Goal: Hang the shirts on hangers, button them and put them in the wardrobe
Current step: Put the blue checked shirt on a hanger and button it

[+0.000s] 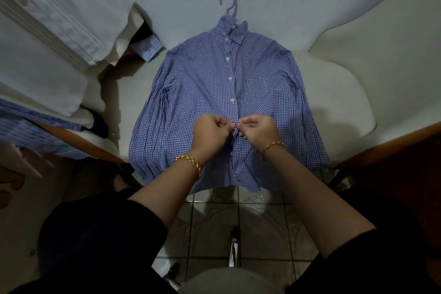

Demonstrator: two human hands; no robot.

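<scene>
- Two hands, yours: left hand (pixel 210 131) and right hand (pixel 256 130) each pinch the front edge of the checked shirt (pixel 198 83), curled fingers meeting at one button.
- Checked shirt: flat on the white bedding (pixel 334 83), on its purple hanger (pixel 226 1), upper buttons apparently fastened.
- Step: buttoning, lower front.
- Next: you likely work down to the gaping hem.

shirt (pixel 202 93): flat on the bed (pixel 346 83) ahead of you, collar far, hem over the near edge.
hanger (pixel 226 5): inside the shirt, hook beyond the collar.
your hands: left hand (pixel 210 136) and right hand (pixel 257 131) meet low on its front.
</scene>
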